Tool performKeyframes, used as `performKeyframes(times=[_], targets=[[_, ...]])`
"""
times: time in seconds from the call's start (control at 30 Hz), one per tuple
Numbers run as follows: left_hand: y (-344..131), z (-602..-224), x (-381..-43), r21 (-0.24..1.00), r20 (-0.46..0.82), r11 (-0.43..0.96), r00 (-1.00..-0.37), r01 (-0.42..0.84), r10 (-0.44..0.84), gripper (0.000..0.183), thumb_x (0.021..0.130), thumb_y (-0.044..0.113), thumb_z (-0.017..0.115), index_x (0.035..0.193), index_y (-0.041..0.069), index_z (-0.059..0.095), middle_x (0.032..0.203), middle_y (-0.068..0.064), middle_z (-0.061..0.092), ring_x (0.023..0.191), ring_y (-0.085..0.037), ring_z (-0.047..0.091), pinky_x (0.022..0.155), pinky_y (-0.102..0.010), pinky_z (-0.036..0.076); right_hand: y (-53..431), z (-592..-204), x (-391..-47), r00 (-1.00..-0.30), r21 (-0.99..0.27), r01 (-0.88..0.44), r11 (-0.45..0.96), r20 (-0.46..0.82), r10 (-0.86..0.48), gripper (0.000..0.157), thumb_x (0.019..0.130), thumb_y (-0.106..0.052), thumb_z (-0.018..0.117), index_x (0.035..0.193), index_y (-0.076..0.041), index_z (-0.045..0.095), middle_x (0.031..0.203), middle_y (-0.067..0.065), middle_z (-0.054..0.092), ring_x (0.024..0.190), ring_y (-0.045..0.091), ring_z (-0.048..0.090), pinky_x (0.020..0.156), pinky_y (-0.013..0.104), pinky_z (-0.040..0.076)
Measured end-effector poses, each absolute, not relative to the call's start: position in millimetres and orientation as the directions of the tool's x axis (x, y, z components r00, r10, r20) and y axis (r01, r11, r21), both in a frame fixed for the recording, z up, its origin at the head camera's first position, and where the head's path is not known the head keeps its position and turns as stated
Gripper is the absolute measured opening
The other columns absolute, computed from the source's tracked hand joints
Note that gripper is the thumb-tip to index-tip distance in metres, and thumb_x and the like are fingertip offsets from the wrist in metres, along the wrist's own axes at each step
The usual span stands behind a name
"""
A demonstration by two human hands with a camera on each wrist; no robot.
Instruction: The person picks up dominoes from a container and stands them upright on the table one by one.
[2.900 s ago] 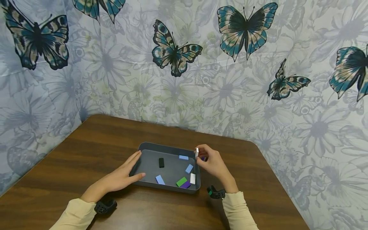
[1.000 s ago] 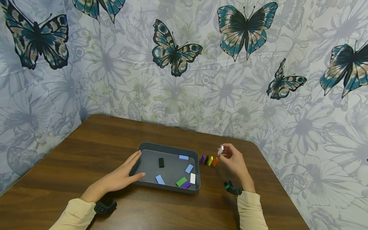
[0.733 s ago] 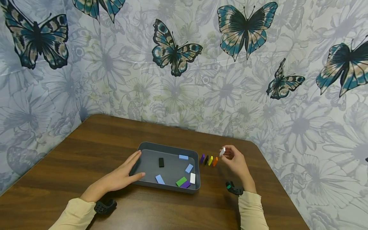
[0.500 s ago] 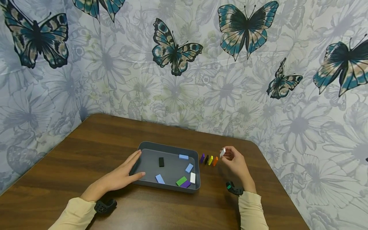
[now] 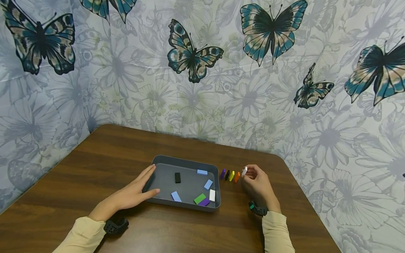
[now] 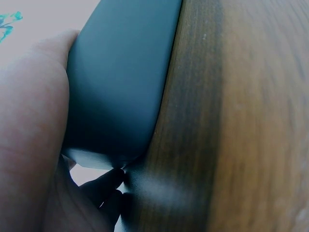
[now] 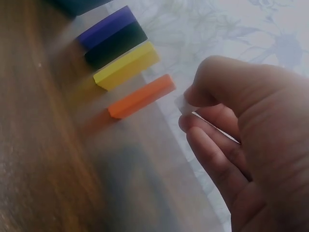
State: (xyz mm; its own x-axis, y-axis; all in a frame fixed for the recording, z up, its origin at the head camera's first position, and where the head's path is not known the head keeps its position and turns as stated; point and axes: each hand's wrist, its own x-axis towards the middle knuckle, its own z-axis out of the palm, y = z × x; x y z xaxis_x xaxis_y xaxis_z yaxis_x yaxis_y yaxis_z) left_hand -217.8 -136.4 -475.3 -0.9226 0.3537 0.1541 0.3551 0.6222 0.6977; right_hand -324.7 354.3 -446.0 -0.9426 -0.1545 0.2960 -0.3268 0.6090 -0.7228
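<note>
Between thumb and fingertips, my right hand (image 5: 260, 184) pinches a white domino (image 5: 244, 171), upright and just right of a short row. That row stands on the table: purple (image 5: 223, 173), black (image 5: 227, 175), yellow (image 5: 232, 176) and orange (image 5: 237, 177) dominoes. In the right wrist view the white domino (image 7: 184, 105) is mostly covered by the thumb; a gap separates it from the orange domino (image 7: 142, 96). My left hand (image 5: 131, 193) rests with straight fingers against the left end of a grey tray (image 5: 164, 177); its fingers and thumb touch the tray's sides.
Lying flat in the tray are a black domino (image 5: 178, 177), 3 light blue ones, a green one (image 5: 199, 199), a purple one (image 5: 204, 202) and a white one (image 5: 212, 195). The brown wooden table (image 5: 177, 232) ends at a butterfly-patterned wall covering (image 5: 196, 105).
My right hand has carried the white domino from the tray's right edge, past the row, to beyond the orange domino, and has lowered it slightly. My left hand stays put.
</note>
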Motion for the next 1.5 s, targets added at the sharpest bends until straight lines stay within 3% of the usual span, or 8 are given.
performKeyframes(times=[0.27, 0.9, 1.2, 1.5], targets=[[-137, -476, -218, 0.697, 0.164, 0.617, -0.919, 0.365, 0.358, 0.097, 0.101, 0.056, 0.059, 0.166, 0.004, 0.009, 0.173, -0.019, 0.003, 0.156, -0.047, 0.012, 0.115, -0.071, 0.026, 357, -453, -325, -0.952, -0.71, -0.302, 0.636, 0.257, -0.165, 0.034, 0.094, 0.001, 0.072, 0.126, 0.006, 0.061, 0.12, 0.023, 0.071, 0.11, 0.035, 0.07, 0.09, 0.028, 0.058], [-137, -478, -220, 0.69, 0.172, 0.622, -0.918, 0.371, 0.357, 0.097, 0.101, 0.056, 0.059, 0.166, 0.003, 0.01, 0.173, -0.019, 0.004, 0.157, -0.046, 0.012, 0.116, -0.07, 0.026, 360, -466, -328, -0.952, -0.707, -0.306, 0.637, 0.243, -0.188, 0.031, 0.091, 0.001, 0.073, 0.121, 0.006, 0.063, 0.113, 0.022, 0.072, 0.099, 0.021, 0.071, 0.083, 0.022, 0.058], [-137, -477, -219, 0.696, 0.165, 0.618, -0.919, 0.366, 0.358, 0.097, 0.101, 0.056, 0.06, 0.166, 0.003, 0.01, 0.173, -0.02, 0.003, 0.156, -0.046, 0.012, 0.116, -0.07, 0.026, 358, -471, -327, -0.969, -0.742, -0.247, 0.624, 0.192, -0.155, 0.032, 0.093, 0.002, 0.073, 0.123, 0.006, 0.063, 0.117, 0.024, 0.071, 0.108, 0.034, 0.07, 0.088, 0.028, 0.058], [-135, -475, -219, 0.696, 0.161, 0.621, -0.921, 0.36, 0.354, 0.097, 0.101, 0.056, 0.059, 0.166, 0.003, 0.01, 0.173, -0.019, 0.003, 0.157, -0.046, 0.011, 0.116, -0.07, 0.025, 359, -473, -326, -0.969, -0.773, -0.248, 0.584, 0.187, -0.165, 0.036, 0.093, 0.003, 0.072, 0.127, 0.008, 0.061, 0.122, 0.026, 0.068, 0.114, 0.038, 0.067, 0.089, 0.027, 0.058]])
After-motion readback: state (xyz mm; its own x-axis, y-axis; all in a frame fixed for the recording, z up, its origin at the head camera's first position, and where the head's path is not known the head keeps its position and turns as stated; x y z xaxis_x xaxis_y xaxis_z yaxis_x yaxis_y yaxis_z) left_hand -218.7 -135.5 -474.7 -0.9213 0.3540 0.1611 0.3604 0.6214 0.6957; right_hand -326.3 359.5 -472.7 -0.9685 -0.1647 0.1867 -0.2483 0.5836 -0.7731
